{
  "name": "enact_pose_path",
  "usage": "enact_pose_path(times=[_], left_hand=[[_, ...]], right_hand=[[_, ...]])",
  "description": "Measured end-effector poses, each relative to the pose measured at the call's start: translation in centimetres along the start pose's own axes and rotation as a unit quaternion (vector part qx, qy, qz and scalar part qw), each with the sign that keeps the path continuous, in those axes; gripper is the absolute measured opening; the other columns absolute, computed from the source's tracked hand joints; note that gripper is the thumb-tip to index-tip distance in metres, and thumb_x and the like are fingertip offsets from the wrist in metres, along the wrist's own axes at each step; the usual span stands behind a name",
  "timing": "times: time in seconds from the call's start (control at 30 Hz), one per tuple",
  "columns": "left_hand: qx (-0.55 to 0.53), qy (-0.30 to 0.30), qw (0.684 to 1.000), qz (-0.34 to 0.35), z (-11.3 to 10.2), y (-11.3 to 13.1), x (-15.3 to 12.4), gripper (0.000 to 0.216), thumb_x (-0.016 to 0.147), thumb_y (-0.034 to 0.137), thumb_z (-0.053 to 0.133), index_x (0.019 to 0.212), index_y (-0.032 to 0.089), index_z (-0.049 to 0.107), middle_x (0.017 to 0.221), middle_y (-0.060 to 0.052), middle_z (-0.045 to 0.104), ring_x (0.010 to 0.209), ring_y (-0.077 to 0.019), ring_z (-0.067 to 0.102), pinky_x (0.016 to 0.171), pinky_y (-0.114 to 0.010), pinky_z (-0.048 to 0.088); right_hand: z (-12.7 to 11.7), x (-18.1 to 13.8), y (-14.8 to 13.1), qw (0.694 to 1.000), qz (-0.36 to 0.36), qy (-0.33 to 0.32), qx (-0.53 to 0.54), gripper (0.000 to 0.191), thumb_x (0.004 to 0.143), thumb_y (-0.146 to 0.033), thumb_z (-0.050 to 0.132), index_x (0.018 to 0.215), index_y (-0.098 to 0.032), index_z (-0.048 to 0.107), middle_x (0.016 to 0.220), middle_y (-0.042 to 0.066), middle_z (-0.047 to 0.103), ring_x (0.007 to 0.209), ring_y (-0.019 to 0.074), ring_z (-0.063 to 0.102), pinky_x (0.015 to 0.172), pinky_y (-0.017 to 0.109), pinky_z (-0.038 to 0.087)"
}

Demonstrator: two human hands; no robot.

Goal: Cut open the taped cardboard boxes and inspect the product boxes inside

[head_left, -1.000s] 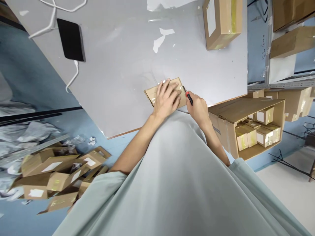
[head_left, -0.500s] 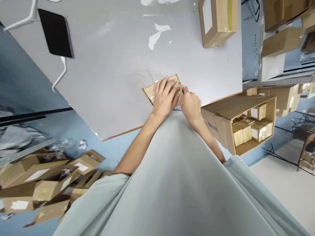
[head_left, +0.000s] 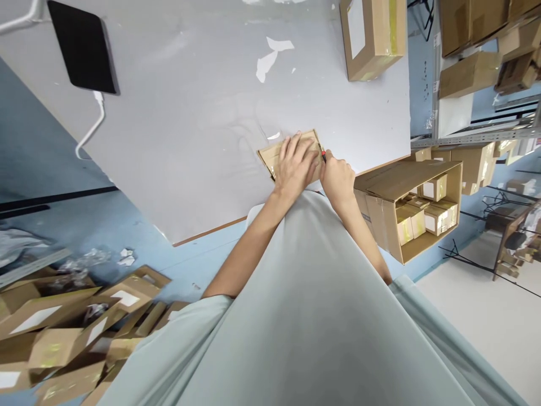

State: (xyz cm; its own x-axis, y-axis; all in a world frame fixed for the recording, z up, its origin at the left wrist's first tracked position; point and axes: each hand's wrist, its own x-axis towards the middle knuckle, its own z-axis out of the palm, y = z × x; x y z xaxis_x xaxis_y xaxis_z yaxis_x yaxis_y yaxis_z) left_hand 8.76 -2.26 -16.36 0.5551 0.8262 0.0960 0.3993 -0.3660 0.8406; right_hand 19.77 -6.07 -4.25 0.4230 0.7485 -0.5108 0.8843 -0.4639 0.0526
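A small flat piece of brown cardboard, perhaps a flattened box (head_left: 267, 154), lies at the near edge of the grey table (head_left: 190, 141). My left hand (head_left: 293, 160) presses down on it, fingers stretched out and lying flat. At the cardboard's right edge my right hand (head_left: 338, 177) is closed round a small red-and-black tool (head_left: 324, 156). Only the tool's front end shows; my fingers cover the rest, and its kind is unclear.
A taped cardboard box (head_left: 374, 42) stands at the table's far right. Past the right edge sits a large open carton (head_left: 406, 180) with several small boxes inside. A black phone (head_left: 83, 48) with a white cable lies upper left. Opened boxes (head_left: 63, 332) are piled at lower left.
The view has shifted slightly, so both hands and the cardboard appear farther right. The tool's tip stays at the cardboard's right edge, and both hands keep their holds.
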Motion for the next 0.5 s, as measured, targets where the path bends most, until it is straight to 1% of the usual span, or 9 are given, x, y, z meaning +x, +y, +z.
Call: enact_pose_path(times=[0.1,0.2,0.37,0.5], left_hand=[[0.013,-0.002,1.0,0.018,-0.3,0.2,0.1,0.039,0.102,0.056,0.071,0.13,0.031,0.077,0.167,-0.009,0.065,0.175,-0.0419,0.034,0.148,-0.07,0.012],[0.003,-0.006,1.0,0.017,-0.3,0.4,0.1,0.042,0.097,0.059,0.076,0.129,0.032,0.077,0.166,-0.008,0.066,0.177,-0.0447,0.029,0.146,-0.075,0.011],[-0.003,-0.015,1.0,0.023,0.2,0.0,0.1,0.047,0.096,0.06,0.077,0.133,0.032,0.076,0.168,-0.008,0.064,0.177,-0.0436,0.03,0.147,-0.072,0.014],[0.023,-0.011,0.999,0.04,1.0,-0.9,0.1,0.051,0.097,0.062,0.075,0.137,0.029,0.074,0.169,-0.01,0.063,0.177,-0.0433,0.03,0.147,-0.069,0.015]], right_hand=[[0.0,0.1,-0.2,1.0,0.002,0.006,-0.002,0.047,0.118,-0.017,0.034,0.156,-0.014,0.062,0.131,0.026,0.081,0.122,0.0362,0.078,0.101,0.044,0.058],[-0.4,-0.2,-0.3,1.0,0.008,-0.005,-0.007,0.047,0.118,-0.017,0.034,0.155,-0.013,0.063,0.131,0.027,0.081,0.121,0.0375,0.078,0.1,0.045,0.058],[-0.8,-0.7,-0.4,1.0,0.019,-0.004,-0.007,0.046,0.118,-0.018,0.034,0.152,-0.012,0.064,0.132,0.027,0.081,0.122,0.0362,0.077,0.101,0.044,0.057],[-0.5,-0.9,0.0,0.999,0.029,-0.026,-0.015,0.046,0.12,-0.02,0.032,0.152,-0.013,0.065,0.131,0.025,0.081,0.123,0.0368,0.078,0.103,0.045,0.058]])
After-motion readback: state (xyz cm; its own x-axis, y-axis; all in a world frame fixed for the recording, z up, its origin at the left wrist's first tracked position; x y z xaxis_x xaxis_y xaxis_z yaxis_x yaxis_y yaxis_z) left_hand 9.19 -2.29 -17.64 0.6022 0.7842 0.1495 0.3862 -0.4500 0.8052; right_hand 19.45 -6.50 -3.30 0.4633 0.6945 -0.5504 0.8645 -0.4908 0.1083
